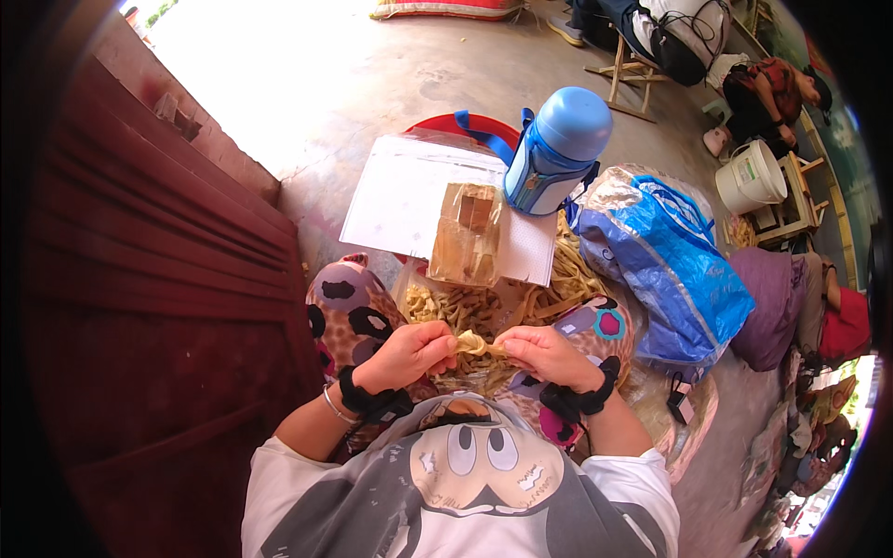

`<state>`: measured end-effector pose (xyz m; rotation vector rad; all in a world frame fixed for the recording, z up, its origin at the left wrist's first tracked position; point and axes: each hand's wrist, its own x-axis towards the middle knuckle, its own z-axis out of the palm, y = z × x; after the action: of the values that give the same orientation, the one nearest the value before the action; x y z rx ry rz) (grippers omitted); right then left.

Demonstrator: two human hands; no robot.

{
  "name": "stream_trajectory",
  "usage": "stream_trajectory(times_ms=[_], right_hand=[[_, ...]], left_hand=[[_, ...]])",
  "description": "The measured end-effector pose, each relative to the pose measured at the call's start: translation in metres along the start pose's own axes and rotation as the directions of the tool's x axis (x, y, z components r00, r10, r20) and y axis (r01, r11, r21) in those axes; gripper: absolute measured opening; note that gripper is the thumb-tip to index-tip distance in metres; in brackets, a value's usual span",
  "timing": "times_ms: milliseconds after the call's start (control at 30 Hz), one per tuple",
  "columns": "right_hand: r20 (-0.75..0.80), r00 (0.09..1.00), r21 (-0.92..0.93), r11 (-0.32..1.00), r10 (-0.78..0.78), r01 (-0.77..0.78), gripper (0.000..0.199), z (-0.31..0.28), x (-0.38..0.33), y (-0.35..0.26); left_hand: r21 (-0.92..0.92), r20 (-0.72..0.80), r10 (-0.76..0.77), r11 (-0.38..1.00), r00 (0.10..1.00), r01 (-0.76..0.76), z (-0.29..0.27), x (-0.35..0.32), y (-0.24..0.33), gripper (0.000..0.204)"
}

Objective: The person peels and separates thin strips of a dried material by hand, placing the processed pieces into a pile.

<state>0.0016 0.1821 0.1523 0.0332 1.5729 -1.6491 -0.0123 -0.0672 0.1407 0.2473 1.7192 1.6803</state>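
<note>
Between my two hands, a pale yellow, soft-looking strip (476, 343) is stretched, with a loose knot at its middle. My left hand (420, 355) pinches one end between thumb and fingers. The other end is pinched in my right hand (551, 356). Just beyond them, between my knees, lies a heap of short yellow knotted pieces (448, 305). Longer untied yellow strips (575, 270) lie to the right of the heap. A tape-wrapped brown cardboard box (463, 253) with a rectangular opening stands above the heap on a white sheet (395, 195).
A blue bottle (569, 130) with a strap stands on the sheet, over a red basin (433, 124). Right of it sits a blue woven bag (674, 270). A dark red door (177, 307) closes off the left. Other people (777, 93) sit at the right, near a white bucket (752, 175).
</note>
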Motion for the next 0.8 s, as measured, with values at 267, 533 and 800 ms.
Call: stream_trajectory(times_ms=[267, 533, 800], right_hand=[[0.033, 0.999, -0.066, 0.997, -0.037, 0.039, 0.022, 0.000, 0.000, 0.003], [-0.017, 0.979, -0.120, 0.972, -0.205, 0.201, 0.021, -0.005, -0.006, 0.004], [0.051, 0.958, -0.259, 0.923, -0.282, 0.286, 0.020, -0.003, -0.003, -0.002]], left_hand=[[0.089, 0.015, 0.088, 0.992, 0.996, -0.089, 0.005, -0.001, 0.003, 0.021], [0.168, -0.010, 0.174, 0.971, 0.985, -0.170, 0.003, -0.009, 0.005, 0.020], [-0.446, 0.050, -0.039, 0.893, 0.998, 0.057, -0.006, -0.006, -0.003, 0.017]])
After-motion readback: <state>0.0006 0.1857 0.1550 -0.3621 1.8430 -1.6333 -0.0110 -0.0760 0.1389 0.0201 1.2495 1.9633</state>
